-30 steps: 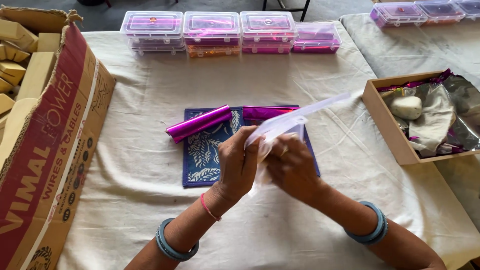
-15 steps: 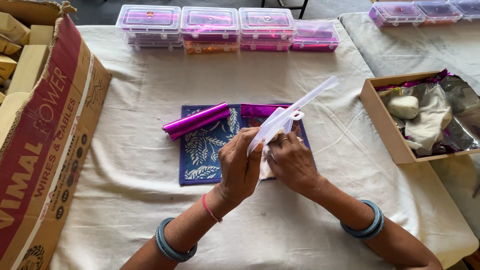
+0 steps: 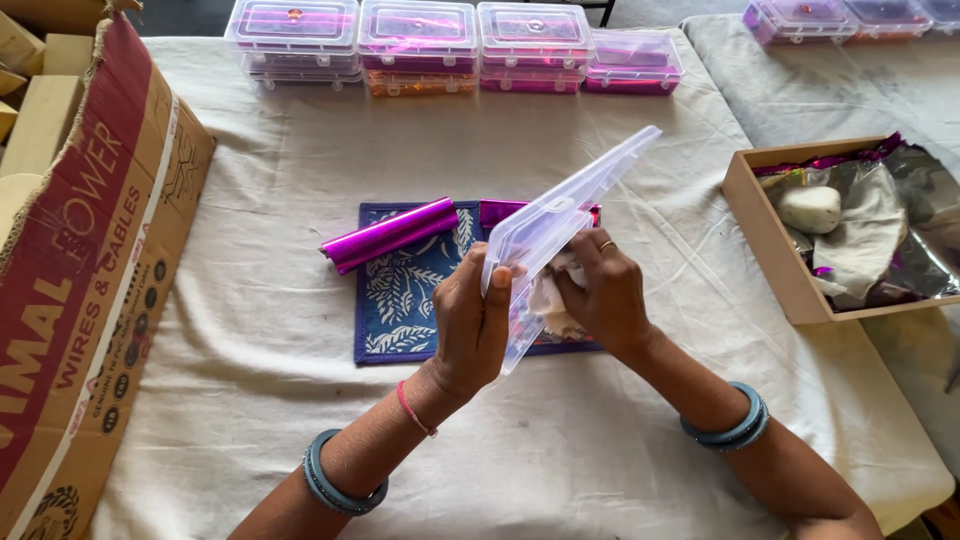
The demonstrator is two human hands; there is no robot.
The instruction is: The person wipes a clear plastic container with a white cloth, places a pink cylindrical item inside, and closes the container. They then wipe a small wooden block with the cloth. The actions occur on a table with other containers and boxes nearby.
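My left hand (image 3: 472, 325) grips the near edge of a clear plastic box (image 3: 565, 215), which is tilted up and away to the right. My right hand (image 3: 600, 290) is behind and under the box, fingers closed on a pale cloth-like wad (image 3: 548, 305) pressed against it. Below both hands lies a blue leaf-patterned mat (image 3: 400, 290). A roll of shiny purple foil (image 3: 390, 235) rests across the mat's upper left, and a flat purple foil piece (image 3: 497, 210) peeks out behind the box.
Stacked clear boxes with purple and pink contents (image 3: 420, 45) line the table's far edge. A large red-printed cardboard carton (image 3: 90, 270) stands at the left. At the right, an open cardboard box (image 3: 765, 240) holds silver foil and a white lump (image 3: 810, 208).
The clear box has been turned and its far end now points further right. My left hand has shifted its grip to the box's near edge; my right hand stays tucked against it.
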